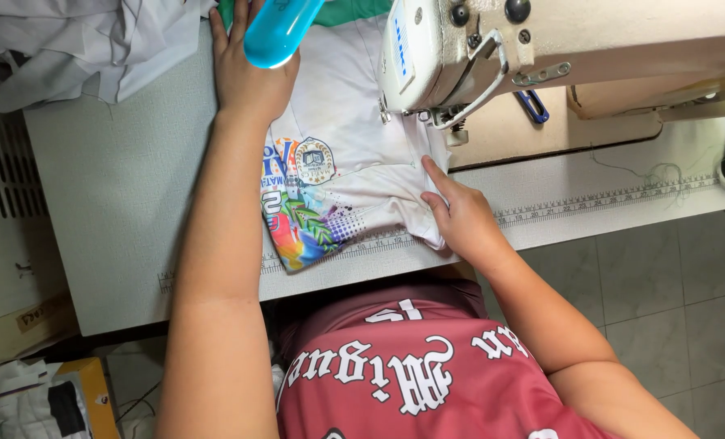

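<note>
Garment sewing workshop. I sit at an industrial sewing machine [557,49] set into a grey worktable [118,179], with a ruler strip [606,199] along its front edge. A heap of pale cut fabric [78,41] lies at the far corner. Loose thread [663,172] lies nearby; tiled floor [671,293] underfoot.
</note>
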